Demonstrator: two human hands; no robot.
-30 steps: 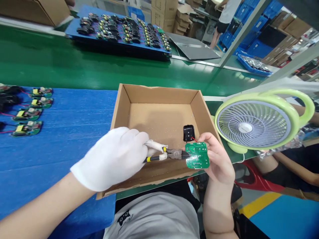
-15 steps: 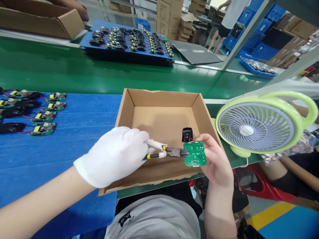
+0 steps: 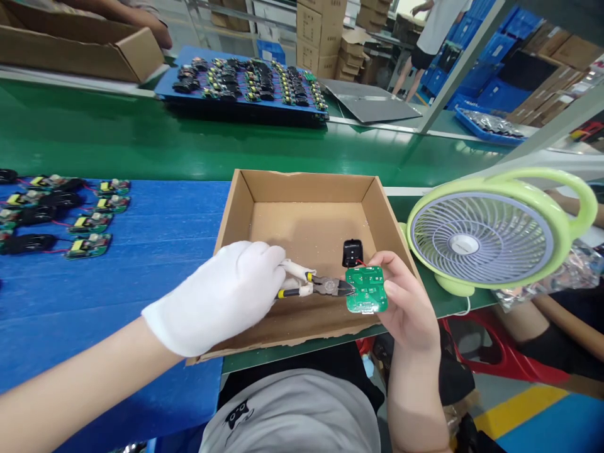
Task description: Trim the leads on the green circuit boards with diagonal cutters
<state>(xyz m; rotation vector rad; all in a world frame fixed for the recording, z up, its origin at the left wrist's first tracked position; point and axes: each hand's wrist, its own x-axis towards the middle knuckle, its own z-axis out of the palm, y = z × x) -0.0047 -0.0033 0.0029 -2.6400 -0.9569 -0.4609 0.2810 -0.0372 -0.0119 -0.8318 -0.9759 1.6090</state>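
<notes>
My left hand (image 3: 231,289), in a white glove, is closed around the handles of a pair of cutting pliers (image 3: 325,286). The pliers' jaw tips touch or nearly touch the left edge of a green circuit board (image 3: 365,289). Bare fingers of my right hand (image 3: 408,296) pinch that board by its right side, with its soldered face toward me. Behind the board a small black plastic housing (image 3: 352,253) hangs by a red wire. Both hands are over an open cardboard box (image 3: 302,217) with small specks on its floor.
Rows of wired boards (image 3: 89,245) lie on the blue mat (image 3: 155,264) at left. A green fan (image 3: 481,245) stands right of the box. Across the green belt (image 3: 198,148) sits a loaded blue tray (image 3: 240,104). Other people's arms show at upper left and right.
My hands, the pliers and the board have shifted only slightly. The pliers stay at the board's left edge, and the view has moved a little.
</notes>
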